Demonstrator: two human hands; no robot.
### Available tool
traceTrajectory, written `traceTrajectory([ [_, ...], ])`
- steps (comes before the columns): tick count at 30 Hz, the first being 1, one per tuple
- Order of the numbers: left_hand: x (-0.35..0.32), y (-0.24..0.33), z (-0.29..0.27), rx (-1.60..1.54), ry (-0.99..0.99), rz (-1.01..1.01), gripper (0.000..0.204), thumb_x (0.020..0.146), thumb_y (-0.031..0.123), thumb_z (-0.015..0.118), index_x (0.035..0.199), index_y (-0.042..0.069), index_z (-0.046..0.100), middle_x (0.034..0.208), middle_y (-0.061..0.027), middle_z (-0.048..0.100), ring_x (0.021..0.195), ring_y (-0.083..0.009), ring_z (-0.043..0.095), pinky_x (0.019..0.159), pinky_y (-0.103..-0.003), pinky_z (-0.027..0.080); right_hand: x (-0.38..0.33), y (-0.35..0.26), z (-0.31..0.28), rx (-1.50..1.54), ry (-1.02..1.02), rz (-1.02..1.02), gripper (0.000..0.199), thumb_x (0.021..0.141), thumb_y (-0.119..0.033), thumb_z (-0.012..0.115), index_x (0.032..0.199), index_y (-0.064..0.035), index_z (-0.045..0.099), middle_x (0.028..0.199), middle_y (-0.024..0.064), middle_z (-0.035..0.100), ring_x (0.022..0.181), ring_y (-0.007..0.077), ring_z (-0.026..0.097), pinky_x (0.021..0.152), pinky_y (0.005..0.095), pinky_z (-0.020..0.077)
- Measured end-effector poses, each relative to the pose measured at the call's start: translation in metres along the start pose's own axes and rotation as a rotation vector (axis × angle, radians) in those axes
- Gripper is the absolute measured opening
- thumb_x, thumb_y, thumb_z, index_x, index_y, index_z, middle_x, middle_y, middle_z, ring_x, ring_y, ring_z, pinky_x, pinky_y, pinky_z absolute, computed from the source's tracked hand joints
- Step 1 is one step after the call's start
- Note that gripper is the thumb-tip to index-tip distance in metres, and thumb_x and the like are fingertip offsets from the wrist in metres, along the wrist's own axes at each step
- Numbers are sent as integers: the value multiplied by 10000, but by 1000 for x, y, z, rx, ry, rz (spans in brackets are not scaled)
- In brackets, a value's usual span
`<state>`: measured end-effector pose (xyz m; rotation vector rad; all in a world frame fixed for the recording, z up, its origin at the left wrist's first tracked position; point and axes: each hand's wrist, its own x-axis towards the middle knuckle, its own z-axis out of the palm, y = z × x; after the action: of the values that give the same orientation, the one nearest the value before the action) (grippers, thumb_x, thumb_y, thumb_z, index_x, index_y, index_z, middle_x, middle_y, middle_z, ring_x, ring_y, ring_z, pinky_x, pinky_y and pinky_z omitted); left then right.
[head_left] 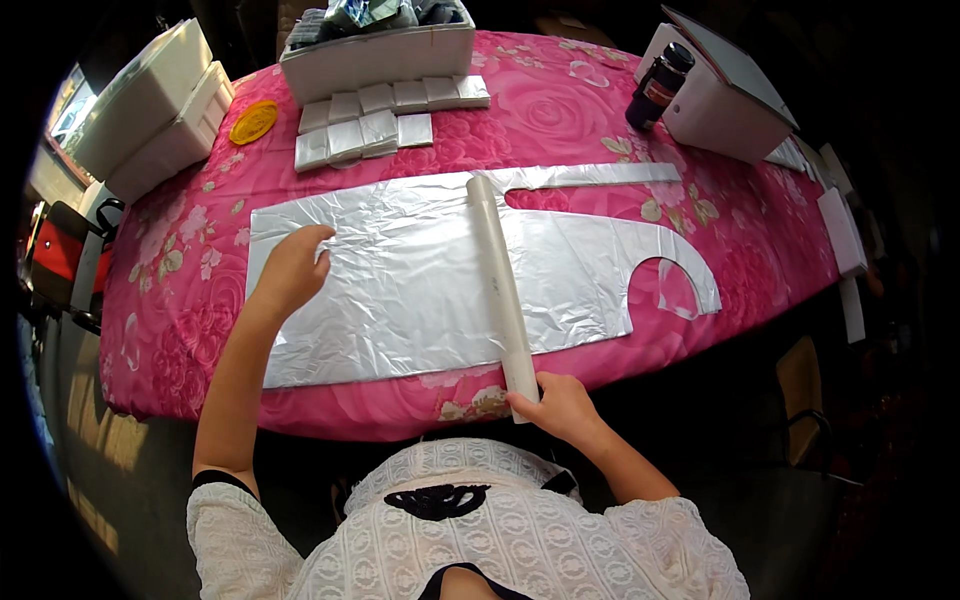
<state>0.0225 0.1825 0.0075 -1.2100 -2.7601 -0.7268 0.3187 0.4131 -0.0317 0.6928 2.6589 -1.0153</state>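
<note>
A shiny silver foil sheet [400,285], wrinkled and cut in the shape of an apron or vest, lies flat on the table. It has a long strip at its far right and a curved cut-out at its near right. A pale, straight tube [497,270] rests across the sheet from far to near, its near end sticking out past the sheet. My right hand [560,405] grips that near end. Toward the sheet's left end is my left hand [295,268], its bent fingers and thumb apart, with nothing visible between them.
A pink flowered cloth [590,360] covers the table. Folded silver packets [362,138] lie in rows before a white foam box [380,62]. White foam boxes [160,110] stand far left, near a yellow coil [254,122]. A dark bottle [658,88] stands beside a white box [725,110] far right.
</note>
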Motion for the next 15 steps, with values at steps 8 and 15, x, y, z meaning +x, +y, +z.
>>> traceTrajectory([
  [8,-18,119,144,-300,8,258,507,807,89,528,1254,-87,368,1344,-239,338,1246,-381,325,1042,-420,276,0,3,-2,39,-9,-1,486,737,-452,605,773,33,623,710,238,608,695,384,604,645,444,469],
  [15,-13,118,165,-163,-76,243,646,765,195,547,1295,-93,314,1377,-245,287,1297,-364,258,1073,-429,211,5,16,0,117,-72,-31,513,757,-471,600,759,41,623,702,223,612,678,364,609,627,416,473],
])
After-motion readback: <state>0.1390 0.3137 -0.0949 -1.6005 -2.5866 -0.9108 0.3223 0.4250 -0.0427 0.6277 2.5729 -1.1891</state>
